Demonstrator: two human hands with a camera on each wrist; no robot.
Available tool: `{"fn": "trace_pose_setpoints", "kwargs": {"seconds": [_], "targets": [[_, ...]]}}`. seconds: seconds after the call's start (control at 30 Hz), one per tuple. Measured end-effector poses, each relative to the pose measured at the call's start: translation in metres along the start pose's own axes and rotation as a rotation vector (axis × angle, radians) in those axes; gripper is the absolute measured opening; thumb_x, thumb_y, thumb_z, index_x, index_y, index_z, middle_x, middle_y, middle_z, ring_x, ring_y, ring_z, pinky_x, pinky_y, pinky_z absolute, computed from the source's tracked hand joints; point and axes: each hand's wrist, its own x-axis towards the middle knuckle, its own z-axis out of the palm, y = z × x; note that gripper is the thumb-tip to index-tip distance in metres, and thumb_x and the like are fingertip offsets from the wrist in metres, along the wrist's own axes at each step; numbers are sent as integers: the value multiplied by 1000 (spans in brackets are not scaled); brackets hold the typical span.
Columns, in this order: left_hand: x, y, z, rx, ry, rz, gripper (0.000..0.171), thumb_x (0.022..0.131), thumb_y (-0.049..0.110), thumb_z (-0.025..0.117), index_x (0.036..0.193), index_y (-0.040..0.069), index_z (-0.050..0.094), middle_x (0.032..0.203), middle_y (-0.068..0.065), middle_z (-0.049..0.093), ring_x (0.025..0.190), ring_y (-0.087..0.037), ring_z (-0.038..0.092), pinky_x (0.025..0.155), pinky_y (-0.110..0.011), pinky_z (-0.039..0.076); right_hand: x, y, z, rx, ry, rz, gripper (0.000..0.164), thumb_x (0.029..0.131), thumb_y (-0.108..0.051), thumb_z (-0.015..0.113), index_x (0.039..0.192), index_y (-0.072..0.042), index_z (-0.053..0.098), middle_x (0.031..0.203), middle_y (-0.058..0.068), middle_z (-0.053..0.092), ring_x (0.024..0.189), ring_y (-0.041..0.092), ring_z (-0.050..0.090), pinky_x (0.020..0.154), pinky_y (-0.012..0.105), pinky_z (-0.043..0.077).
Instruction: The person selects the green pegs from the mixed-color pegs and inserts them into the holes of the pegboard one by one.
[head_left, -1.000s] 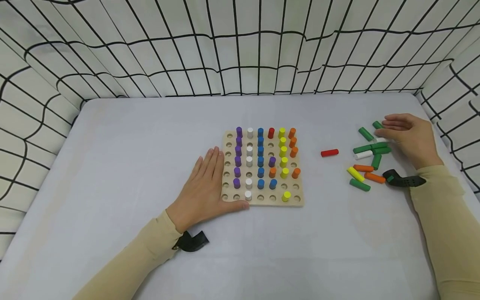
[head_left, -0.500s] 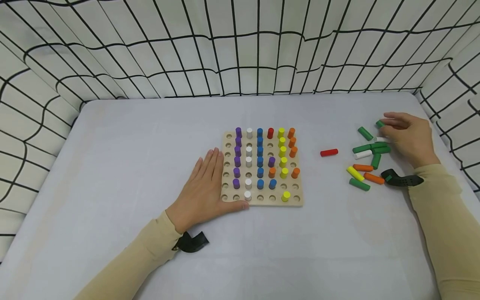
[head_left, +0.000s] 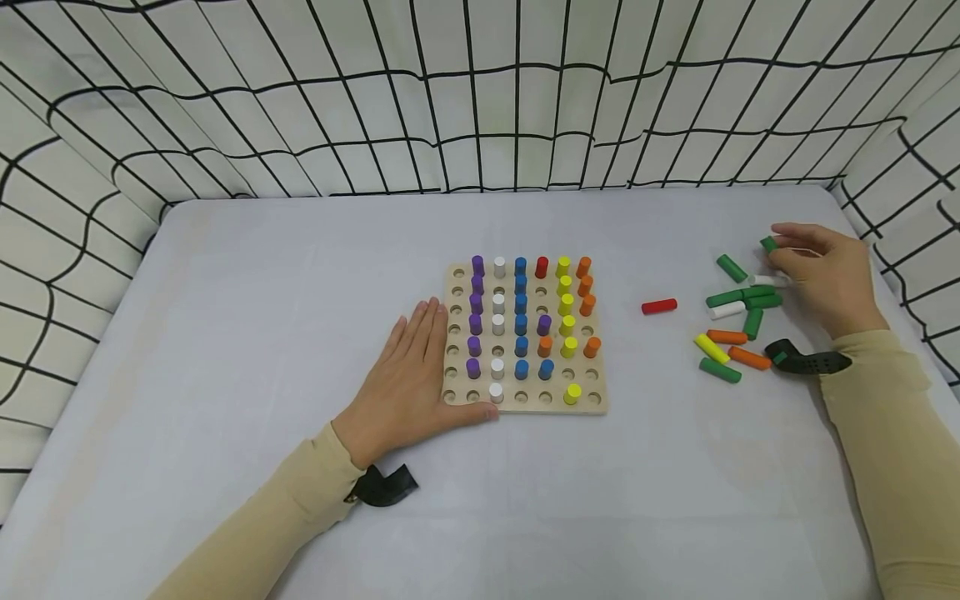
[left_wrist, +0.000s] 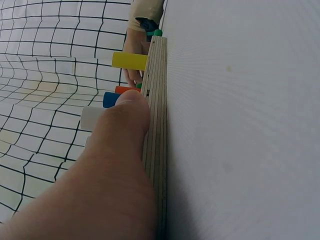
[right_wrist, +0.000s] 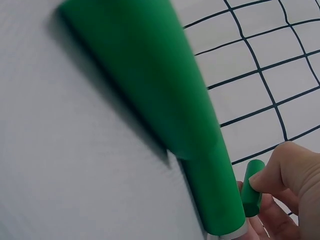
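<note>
My left hand [head_left: 408, 387] lies flat with straight fingers along the left side of a square wooden pegboard [head_left: 558, 407], its thumb [left_wrist: 127, 120] against the front edge. Upright pegs in purple, white, blue, red, yellow and orange stand in the board's holes; several holes have no peg. Over at the right, my right hand [head_left: 828, 271] pinches a green peg [right_wrist: 254, 170] between thumb and fingers, tilted and just above the cloth. Below that hand lies a white peg [head_left: 767, 282], partly covered by it. Large in the right wrist view are other green pegs [right_wrist: 135, 65].
Loose pegs lie scattered near my right hand: green [head_left: 720, 370], orange [head_left: 748, 358], yellow [head_left: 711, 348] and white [head_left: 726, 310]. One red peg [head_left: 659, 307] lies apart, between board and pile. Black wire grid [head_left: 517, 100] borders the white-covered table [head_left: 300, 267].
My right hand has closed its fingers on the far green peg and lifted it slightly, tilting it and moving it a little right. My left hand stays put against the board.
</note>
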Motion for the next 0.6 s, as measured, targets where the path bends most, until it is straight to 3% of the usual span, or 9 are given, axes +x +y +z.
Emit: {"fn": "trace_pose_setpoints", "kwargs": {"seconds": [0.2,0.37,0.6], "targets": [[0,0,0,2,-2,-1,140,76,92,57,165,0,1,176,-19,1,165,-34,0,135,-53,6,1,1,-1,-5,-11,1,43,103,-35,59,144,-25,63,106,-32,54,108,-7,44,74,5,39],[0,0,0,-2,-1,-2,139,76,92,57,165,1,1,176,-18,1,166,-33,0,135,-53,6,1,-1,0,17,-9,-11,40,103,-37,61,141,-24,65,105,-31,55,104,-8,48,75,4,40],[0,0,0,-5,-4,-6,139,76,91,58,165,1,0,176,-18,1,166,-33,0,135,-53,5,-1,-5,-3,247,-74,-27,23,102,-24,65,125,-24,61,102,-31,68,91,-14,68,76,1,49]]}}
